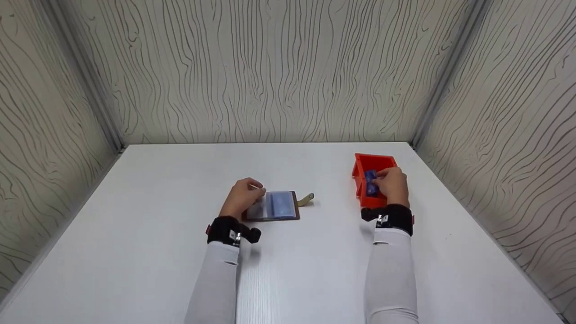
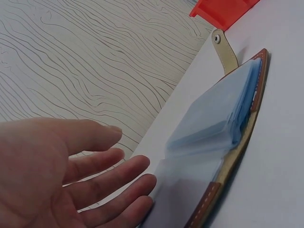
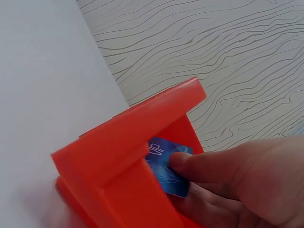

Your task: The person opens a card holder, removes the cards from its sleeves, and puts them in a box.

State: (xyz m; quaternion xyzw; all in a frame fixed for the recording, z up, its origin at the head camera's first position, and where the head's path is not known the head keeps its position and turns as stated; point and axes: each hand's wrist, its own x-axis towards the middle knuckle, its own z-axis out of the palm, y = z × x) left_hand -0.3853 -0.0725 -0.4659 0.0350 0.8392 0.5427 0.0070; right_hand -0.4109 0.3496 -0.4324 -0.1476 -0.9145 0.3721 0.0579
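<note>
An opened card holder (image 1: 282,204) with clear plastic sleeves (image 2: 209,114) and a brown stitched cover lies on the white table. My left hand (image 1: 245,196) is at its left side, fingers loosely extended and holding nothing; in the left wrist view the fingertips (image 2: 142,164) overlap the sleeve's edge. On the right, my right hand (image 1: 392,184) reaches into a red plastic bin (image 1: 360,173). Its thumb and fingers pinch a blue card (image 3: 164,164) printed with "VIP", which is still inside the bin walls. The fingers behind the card are partly hidden.
A tan snap strap (image 1: 306,199) sticks out from the holder's right side toward the bin. The white table (image 1: 180,180) runs back to a wood-grain patterned wall (image 1: 270,72), with similar panels at both sides.
</note>
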